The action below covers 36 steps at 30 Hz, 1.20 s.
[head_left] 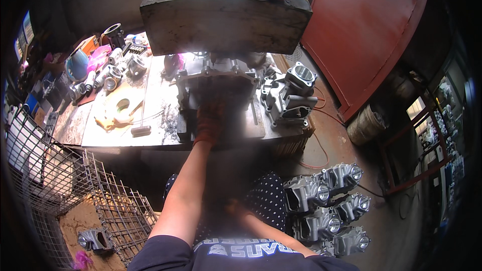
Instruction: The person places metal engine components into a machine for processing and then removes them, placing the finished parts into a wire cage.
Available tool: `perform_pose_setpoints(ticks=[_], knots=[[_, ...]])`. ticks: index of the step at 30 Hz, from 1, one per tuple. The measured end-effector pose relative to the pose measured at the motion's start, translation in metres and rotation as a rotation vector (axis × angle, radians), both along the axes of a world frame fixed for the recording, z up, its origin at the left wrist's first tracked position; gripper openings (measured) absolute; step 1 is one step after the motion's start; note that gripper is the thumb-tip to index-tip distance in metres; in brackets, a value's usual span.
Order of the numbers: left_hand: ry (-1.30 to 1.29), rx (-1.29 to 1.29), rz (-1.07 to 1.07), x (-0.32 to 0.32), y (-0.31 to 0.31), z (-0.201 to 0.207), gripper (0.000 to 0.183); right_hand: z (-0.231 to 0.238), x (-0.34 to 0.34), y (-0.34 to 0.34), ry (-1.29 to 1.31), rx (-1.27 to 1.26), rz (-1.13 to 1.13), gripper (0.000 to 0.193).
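Observation:
A large grey metal casting (218,78) stands on the workbench (158,115), under the front of a big box-shaped hood. My left hand (210,120), in a reddish glove, reaches up to the casting's shaded near side. Its fingers are lost in the dark blur, so their grip does not show. Low over my lap, my right hand (235,208) is a dim smear. Whether it holds anything cannot be made out. Another silver casting with a round bore (291,95) sits on the bench just right of the first.
The grimy metal hood (226,25) overhangs the bench. A short-headed hammer (141,130) and a yellow ring-shaped piece (120,108) lie at left. Several castings (329,211) are stacked at lower right. A wire cage (118,211) holds one casting (94,240). An orange hose (326,153) trails along the floor.

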<state>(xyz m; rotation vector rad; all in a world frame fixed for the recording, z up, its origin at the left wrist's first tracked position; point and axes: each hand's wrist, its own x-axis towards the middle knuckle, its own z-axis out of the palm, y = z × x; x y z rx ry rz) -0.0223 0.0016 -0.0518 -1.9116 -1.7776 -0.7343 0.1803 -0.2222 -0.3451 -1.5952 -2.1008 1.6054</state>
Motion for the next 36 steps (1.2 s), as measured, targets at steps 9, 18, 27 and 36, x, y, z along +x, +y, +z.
perform_pose_setpoints(ticks=[9,18,27,36], knots=[[0.06,-0.059,0.018,-0.006,0.001,-0.009,0.076,-0.005,-0.001,0.001,-0.028,0.049,0.018,0.052],[0.006,-0.004,-0.014,-0.008,0.001,-0.011,0.072,-0.001,0.002,-0.006,0.046,0.075,0.048,0.043],[-0.122,-0.085,-0.012,-0.009,0.008,-0.015,0.071,0.01,0.003,-0.007,0.109,0.074,0.01,0.046],[-0.018,-0.047,-0.009,-0.001,-0.004,0.006,0.041,0.022,0.006,-0.006,0.096,0.105,0.014,0.045]])
